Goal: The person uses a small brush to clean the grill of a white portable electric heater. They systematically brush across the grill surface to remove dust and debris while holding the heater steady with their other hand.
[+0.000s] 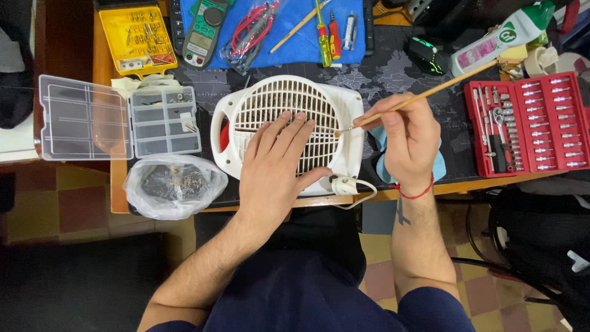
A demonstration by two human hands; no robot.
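Note:
A white fan heater (pixel 347 104) with a round slotted grille lies face up on the dark desk mat. My left hand (pixel 275 166) rests flat on the grille, fingers together, pressing it down. My right hand (pixel 405 138) grips a thin wooden-handled brush (pixel 430 92); its tip touches the right side of the grille. A red string circles my right wrist. The heater's white cord (pixel 359 197) loops off the table's front edge. A blue cloth (pixel 439 169) lies under my right hand.
A red socket and bit set (pixel 528 123) lies open at right. A clear compartment box (pixel 117 120) and a plastic bag of small parts (pixel 175 184) sit left. A yellow bit case (pixel 136 37), a multimeter (pixel 206 27), screwdrivers (pixel 326 37), a mouse (pixel 430 54) and a white bottle (pixel 498 38) line the back.

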